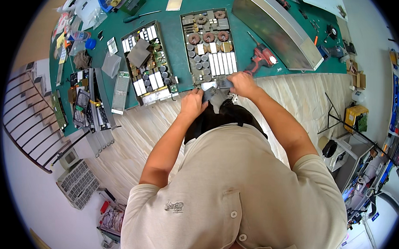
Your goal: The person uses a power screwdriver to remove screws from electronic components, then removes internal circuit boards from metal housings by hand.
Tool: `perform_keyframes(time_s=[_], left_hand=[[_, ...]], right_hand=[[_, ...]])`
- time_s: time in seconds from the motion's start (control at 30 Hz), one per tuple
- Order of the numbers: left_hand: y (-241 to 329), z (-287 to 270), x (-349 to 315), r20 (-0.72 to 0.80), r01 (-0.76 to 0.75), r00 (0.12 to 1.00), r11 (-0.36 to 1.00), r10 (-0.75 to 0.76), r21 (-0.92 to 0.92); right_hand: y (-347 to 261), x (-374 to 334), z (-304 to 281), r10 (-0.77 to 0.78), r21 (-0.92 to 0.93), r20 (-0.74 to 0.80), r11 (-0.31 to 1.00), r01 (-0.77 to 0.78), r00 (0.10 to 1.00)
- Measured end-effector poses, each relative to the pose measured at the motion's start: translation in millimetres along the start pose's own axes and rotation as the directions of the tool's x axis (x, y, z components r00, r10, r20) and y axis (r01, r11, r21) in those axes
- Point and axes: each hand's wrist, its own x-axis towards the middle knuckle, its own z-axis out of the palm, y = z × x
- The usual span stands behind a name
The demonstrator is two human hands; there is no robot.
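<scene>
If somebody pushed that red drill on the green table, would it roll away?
Probably not. The red drill lies on its side with its handle sticking out, so it would likely slide or pivot on the green table. Its chunky body suggests it is fairly heavy.

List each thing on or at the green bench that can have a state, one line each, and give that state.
Left hand: closed on a grey sheet.
Right hand: gripping the sheet's far end.
Middle circuit tray: uncovered, components showing.
Left circuit tray: uncovered, grey pad lying on it.
Red drill: lying flat, unheld.
Metal cover: off, set aside.
</scene>
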Motion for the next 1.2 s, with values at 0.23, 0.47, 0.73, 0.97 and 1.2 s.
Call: perform_keyframes(time_s=[0.23, 0.47, 0.73, 0.97, 1.2], left_hand=[[-7, 5, -1, -0.05, -0.009, 0.999, 1.0, 0.008, -0.021], [2, 16, 2, 0.008, 0.007, 1.0, 0.999, -0.007, -0.052], [5, 22, -2, 0.042, 0.058, 0.998, 0.996, -0.055, -0.062], [5, 23, 1, 0.129, 0.057, 0.99, 0.997, -0.048, -0.06], [3, 40, 10, 0.101, 0.063, 0.993, 0.998, -0.066, 0.029]], right_hand=[[-4, 12, -27, 0.033, -0.011, 0.203, 0.999, -0.031, 0.979], [0, 2, -8, 0.062, -0.046, 0.239, 0.998, -0.052, 0.969], [-7, -15, 17, 0.103, -0.177, 0.25, 0.982, -0.059, 0.963], [3, -19, 25, 0.028, -0.214, 0.214, 0.977, 0.019, 0.977], [-3, -36, 39, -0.012, -0.336, 0.113, 0.941, 0.049, 0.994]])
